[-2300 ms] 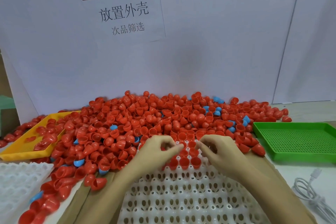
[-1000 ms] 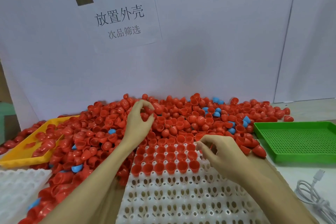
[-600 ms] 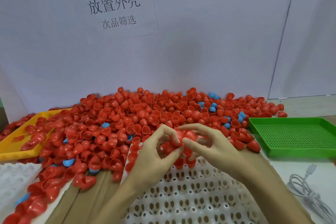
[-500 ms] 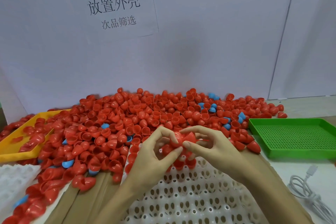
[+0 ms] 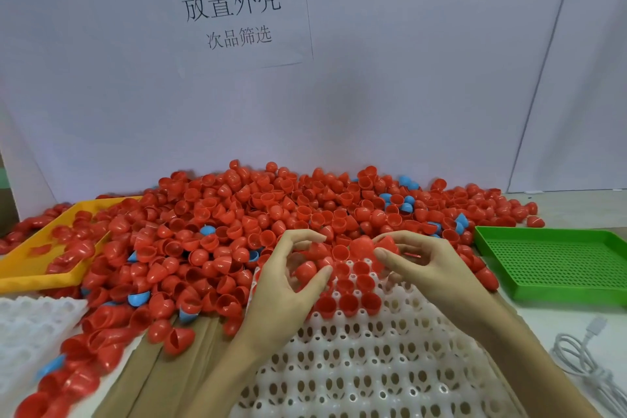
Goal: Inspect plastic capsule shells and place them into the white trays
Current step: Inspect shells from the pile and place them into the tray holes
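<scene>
A big pile of red capsule shells point(image 5: 271, 207), with a few blue ones among them, covers the table's middle. In front of it lies a white tray point(image 5: 356, 366) with round sockets; several red shells point(image 5: 349, 302) sit in its far rows. My left hand point(image 5: 285, 285) hovers over the tray's far left corner, fingers curled round a red shell point(image 5: 305, 271). My right hand point(image 5: 424, 268) is beside it on the right, with thumb and forefinger pinching another red shell point(image 5: 386, 244). Part of the filled rows is hidden by both hands.
A yellow tray point(image 5: 34, 268) holding a few shells sits at the left, a green perforated tray point(image 5: 556, 261) at the right. A second white tray point(image 5: 30, 326) lies at the near left, on cardboard point(image 5: 163, 366). A white cable point(image 5: 583, 360) lies near right. A labelled white board stands behind.
My left hand took a shell from the pile and came back to the tray. Both hands met over the far rows and have now drawn slightly apart, each with a shell.
</scene>
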### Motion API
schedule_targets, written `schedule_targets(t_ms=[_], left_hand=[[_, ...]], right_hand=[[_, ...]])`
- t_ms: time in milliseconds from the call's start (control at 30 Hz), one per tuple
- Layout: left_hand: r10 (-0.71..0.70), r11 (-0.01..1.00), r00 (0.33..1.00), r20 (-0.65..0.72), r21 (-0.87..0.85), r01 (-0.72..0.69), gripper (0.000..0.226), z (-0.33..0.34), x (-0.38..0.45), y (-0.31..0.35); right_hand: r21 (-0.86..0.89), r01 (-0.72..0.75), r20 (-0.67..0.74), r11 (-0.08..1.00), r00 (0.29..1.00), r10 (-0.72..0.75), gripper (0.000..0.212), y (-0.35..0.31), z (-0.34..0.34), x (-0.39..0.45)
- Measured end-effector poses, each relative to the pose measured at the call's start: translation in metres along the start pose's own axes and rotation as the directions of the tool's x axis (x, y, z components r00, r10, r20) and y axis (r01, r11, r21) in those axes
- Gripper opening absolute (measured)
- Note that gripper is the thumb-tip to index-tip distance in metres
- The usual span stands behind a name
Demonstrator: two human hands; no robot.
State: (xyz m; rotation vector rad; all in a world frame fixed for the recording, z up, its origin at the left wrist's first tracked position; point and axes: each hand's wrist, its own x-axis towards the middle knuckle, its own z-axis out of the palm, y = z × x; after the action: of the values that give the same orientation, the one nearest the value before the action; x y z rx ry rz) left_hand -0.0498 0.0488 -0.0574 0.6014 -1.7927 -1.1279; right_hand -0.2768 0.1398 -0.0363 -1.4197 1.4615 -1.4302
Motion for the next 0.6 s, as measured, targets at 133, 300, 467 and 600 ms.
schedule_targets(t_ms=[133,300,467,600], left_hand=[[-0.011,1.000,1.000,0.000,-0.022,0.011,0.040,-0.001,0.001,-0.001],[-0.019,1.000,0.998,0.056,0.003,0.019,0.044,0.000,-0.002,-0.002],[-0.010,0.993,0.999,0.043,0.120,0.005,0.050,-0.004,-0.001,-0.005],[-0.004,0.990,1.000,0.014,0.144,0.002,0.049,-0.006,0.001,-0.007]], right_hand=[[-0.087,-0.031,-0.060,0.996,0.998,0.025,0.017,-0.005,-0.007,0.021],[-0.141,-0.088,-0.092,0.986,0.993,0.075,0.062,-0.008,-0.017,0.066],[-0.149,-0.093,-0.092,0.984,0.992,0.080,0.051,-0.007,-0.003,0.073],[-0.110,-0.085,0.224,0.990,0.969,0.108,0.034,-0.009,0.014,0.048]])
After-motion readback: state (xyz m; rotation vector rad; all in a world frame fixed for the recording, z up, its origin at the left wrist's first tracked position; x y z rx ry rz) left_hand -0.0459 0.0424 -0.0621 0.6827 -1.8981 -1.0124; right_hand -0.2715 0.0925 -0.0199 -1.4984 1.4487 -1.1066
